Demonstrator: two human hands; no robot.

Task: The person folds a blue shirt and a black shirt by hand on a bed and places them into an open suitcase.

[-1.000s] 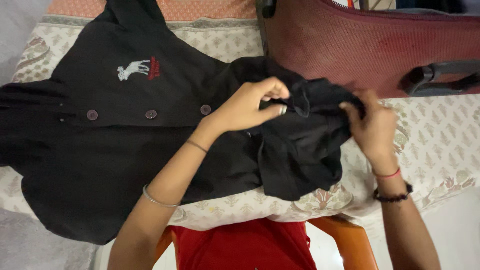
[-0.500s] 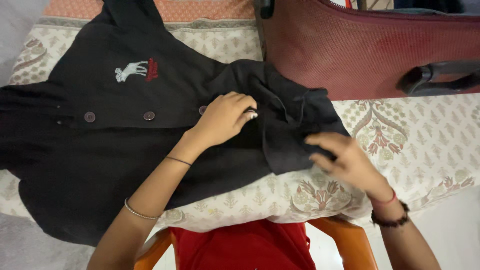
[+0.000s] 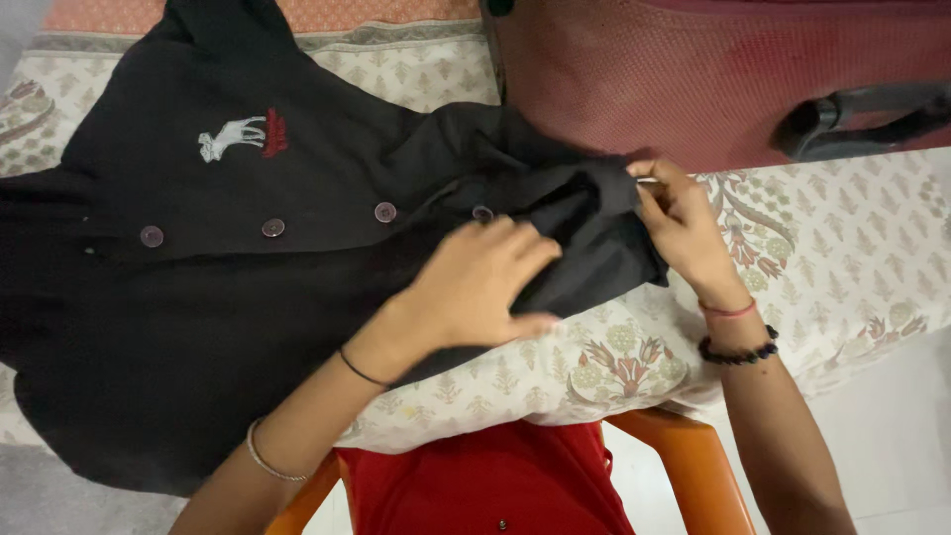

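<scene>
A black buttoned jacket (image 3: 198, 287) with a small white and red embroidered emblem lies spread on a patterned bedsheet (image 3: 842, 258). Its folded lower part (image 3: 584, 233) is bunched near the middle. My left hand (image 3: 475, 282) lies flat on the fold's front edge, fingers pressing the cloth down. My right hand (image 3: 679, 223) pinches the right end of the folded part between thumb and fingers. Several round buttons (image 3: 384, 211) run in a row along the jacket's front.
A maroon suitcase (image 3: 693, 79) with a dark handle (image 3: 862, 114) lies at the back right, touching the jacket. An orange chair (image 3: 693, 476) and my red garment (image 3: 485, 485) are below the bed's edge. A grey cloth (image 3: 59, 495) shows at the lower left.
The lifted lower part of the jacket was laid down and folded. My left hand slid from the buttons onto the fold's front edge; my right hand moved up to pinch its right end.
</scene>
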